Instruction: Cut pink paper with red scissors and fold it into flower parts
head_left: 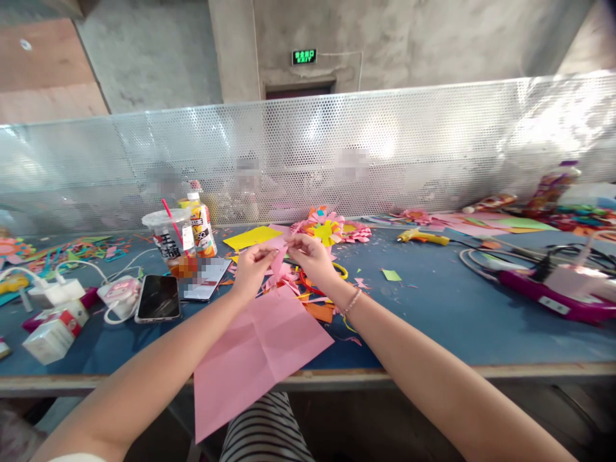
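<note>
Both hands pinched on one small pink paper piece, mid-fold, held above the table.

Left hand [251, 264] and right hand [312, 255] meet fingertip to fingertip, each w/ thumb + fingers closed on the pink paper piece [278, 260]; looks like a narrow strip or petal being creased, but it's small and partly hidden by fingers, so can't tell the exact shape. It hangs just over a heap of pink scraps [283, 279]. Below the wrists, big pink sheet [262, 350] w/ fold lines, overhanging the near edge of the blue table [433, 308]. Beyond the hands: finished paper flowers [327, 229], yellow sheet [250, 237]. Left: phone [158, 298], plastic cup w/ straw [169, 240]. Far right: glue gun [423, 237]. Judging by pose: fold/pinch step in progress; next needs a firm crease w/o tearing, prob. thumbs sliding along the fold.
</note>
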`<state>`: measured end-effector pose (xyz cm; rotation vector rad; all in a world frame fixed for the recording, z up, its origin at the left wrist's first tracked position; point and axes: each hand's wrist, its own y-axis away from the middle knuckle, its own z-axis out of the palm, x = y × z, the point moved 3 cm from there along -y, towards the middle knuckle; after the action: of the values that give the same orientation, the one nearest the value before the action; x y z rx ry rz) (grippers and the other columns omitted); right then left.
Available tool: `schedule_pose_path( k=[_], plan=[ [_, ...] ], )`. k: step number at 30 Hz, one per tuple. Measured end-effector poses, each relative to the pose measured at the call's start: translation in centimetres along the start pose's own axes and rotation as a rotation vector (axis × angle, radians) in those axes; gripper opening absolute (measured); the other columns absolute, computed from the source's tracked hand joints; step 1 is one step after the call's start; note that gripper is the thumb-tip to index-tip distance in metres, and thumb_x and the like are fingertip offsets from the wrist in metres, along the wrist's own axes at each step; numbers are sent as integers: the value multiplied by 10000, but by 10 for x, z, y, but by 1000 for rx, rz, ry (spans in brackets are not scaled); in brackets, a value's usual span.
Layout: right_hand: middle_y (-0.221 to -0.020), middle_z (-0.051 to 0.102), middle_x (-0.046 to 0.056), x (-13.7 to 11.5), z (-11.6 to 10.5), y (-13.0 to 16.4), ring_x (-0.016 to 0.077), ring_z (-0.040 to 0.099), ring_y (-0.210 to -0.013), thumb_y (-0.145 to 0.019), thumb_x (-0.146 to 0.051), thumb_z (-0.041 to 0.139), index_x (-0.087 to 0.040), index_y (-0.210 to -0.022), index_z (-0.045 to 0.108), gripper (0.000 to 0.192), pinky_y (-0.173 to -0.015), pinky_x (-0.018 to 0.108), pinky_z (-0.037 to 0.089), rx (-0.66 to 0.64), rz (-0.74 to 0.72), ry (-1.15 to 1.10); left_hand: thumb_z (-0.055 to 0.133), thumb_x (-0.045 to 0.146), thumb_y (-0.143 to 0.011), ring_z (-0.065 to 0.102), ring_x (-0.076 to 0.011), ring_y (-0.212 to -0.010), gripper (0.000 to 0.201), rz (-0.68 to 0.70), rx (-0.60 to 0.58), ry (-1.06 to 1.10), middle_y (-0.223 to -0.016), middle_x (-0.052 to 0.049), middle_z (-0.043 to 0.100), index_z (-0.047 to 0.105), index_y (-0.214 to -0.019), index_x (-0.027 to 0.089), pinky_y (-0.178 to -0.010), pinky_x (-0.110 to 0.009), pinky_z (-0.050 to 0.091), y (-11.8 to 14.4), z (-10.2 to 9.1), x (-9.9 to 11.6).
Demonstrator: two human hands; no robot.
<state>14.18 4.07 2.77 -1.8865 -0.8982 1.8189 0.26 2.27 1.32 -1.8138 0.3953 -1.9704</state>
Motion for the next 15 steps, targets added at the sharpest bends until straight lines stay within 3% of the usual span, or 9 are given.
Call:
schedule_pose_path(
  k=[4,10,15],
  plan=[
    [-829,568,27,1,0,0,113,527,-776,-698,-192,497,-166,-898,547,207,-705,250,430,-32,8,2,632,351,-614,546,-102,-592,263,-7,-15,-19,-666,-19,600,600,-764,138,-545,-209,428,0,0,0],
    [-666,537,-7,6,6,1,86,477,-585,-691,-311,562,-161,-834,576,207,-557,217,411,-107,55,98,592,355,-654,547,-112,-606,240,-2,-71,-88,-675,-20,602,606,-778,150,-532,-208,436,0,0,-2],
    [-671,578,12,11,3,0,108,522,-624,-674,-352,581,-149,-760,598,221,-611,243,434,-91,97,62,581,354,-663,549,-113,-616,225,-7,-101,-128,-693,-22,600,595,-760,152,-542,-207,439,-1,0,-4]
  ],
)
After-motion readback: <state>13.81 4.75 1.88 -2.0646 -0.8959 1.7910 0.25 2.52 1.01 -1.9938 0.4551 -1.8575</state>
